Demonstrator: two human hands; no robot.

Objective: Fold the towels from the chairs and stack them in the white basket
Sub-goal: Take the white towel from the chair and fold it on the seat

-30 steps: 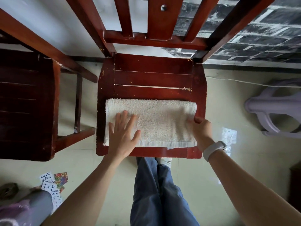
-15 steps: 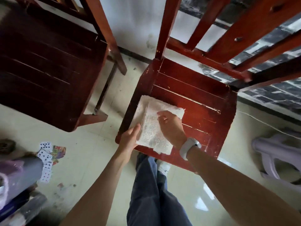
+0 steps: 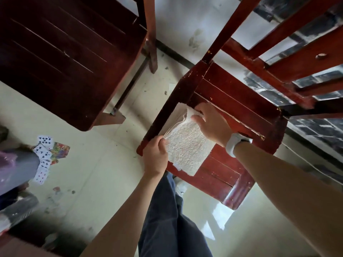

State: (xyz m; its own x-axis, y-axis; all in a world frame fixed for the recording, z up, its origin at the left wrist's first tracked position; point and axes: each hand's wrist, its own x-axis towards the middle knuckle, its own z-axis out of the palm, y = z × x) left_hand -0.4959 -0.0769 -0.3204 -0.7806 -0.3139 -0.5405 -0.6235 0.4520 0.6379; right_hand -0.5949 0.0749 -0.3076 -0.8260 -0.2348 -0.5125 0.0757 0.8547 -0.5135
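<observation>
One folded white towel (image 3: 187,145) lies on the red chair seat (image 3: 241,108) at its left front corner, long axis diagonal, near-right to far-left. Left hand (image 3: 155,156) pinches its near-left edge; right hand (image 3: 211,123) apparently grips the far end. No basket in view.

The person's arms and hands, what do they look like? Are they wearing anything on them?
Both arms are bare, with no sleeves showing and no gloves. The left hand wears nothing that can be seen. Beside the right hand, the wrist carries a white band with a smooth, rounded strap, like a fitness tracker; its face is not visible. No rings show on the fingers in view.
</observation>
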